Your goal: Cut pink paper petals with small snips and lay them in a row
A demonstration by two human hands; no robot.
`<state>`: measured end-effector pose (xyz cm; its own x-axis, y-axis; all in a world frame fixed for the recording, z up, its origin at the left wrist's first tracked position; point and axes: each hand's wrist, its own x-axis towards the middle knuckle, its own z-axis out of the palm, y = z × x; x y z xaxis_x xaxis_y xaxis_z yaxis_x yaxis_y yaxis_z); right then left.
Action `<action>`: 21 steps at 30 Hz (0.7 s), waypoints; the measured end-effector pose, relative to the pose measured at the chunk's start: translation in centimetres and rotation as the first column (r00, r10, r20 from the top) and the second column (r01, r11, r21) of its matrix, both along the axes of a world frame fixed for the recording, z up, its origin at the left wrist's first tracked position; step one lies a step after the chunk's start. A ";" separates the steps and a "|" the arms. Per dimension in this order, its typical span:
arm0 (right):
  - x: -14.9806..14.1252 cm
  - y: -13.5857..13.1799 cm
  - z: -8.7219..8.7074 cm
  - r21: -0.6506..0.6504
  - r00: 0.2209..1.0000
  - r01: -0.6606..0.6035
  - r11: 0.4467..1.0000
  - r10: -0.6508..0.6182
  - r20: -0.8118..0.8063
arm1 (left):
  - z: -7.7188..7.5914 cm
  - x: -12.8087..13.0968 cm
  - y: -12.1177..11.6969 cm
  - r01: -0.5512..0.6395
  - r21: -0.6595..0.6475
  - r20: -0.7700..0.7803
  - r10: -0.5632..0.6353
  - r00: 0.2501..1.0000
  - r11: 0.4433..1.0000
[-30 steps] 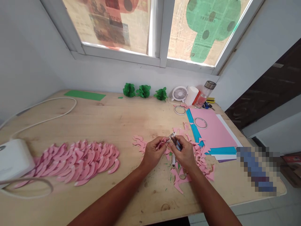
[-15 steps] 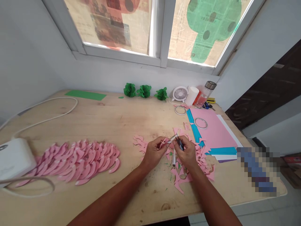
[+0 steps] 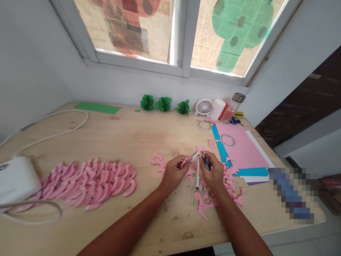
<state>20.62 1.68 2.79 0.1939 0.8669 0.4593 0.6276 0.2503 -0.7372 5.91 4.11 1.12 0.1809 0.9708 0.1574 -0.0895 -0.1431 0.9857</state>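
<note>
Since the earlier frame, I see that the right hand [image 3: 213, 169] has moved a little to the right and is now apart from the left hand [image 3: 173, 172]. On my view, the left fingers are pinched on a pink piece [image 3: 185, 160], over the table [image 3: 125, 138]. The right fingers are closed around a dark tool [image 3: 206, 162], whose kind I cannot tell. Between the hands a pen [image 3: 197, 179] lies among pink scraps [image 3: 230, 181].

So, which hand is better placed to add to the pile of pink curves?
Probably the left hand: it pinches a pink piece and is nearer the pile, while the right hand holds something dark.
</note>
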 end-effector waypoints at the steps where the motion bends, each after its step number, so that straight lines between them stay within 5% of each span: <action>1: 0.1 0.1 0.1 -0.015 1.000 0.023 1.000 -0.023 -0.019 | -0.1 0.0 0.1 -0.008 -0.014 0.010 0.008 1.000 1.000; 7: 0.2 0.3 0.6 -0.214 0.985 -0.172 0.962 0.173 -0.012 | 0.1 0.0 0.4 -0.019 -0.031 0.072 0.021 0.997 0.999; 21: 0.3 0.2 0.8 -0.248 0.956 -0.262 0.933 0.286 0.065 | 0.2 0.1 0.1 0.006 -0.005 0.114 -0.005 0.993 1.000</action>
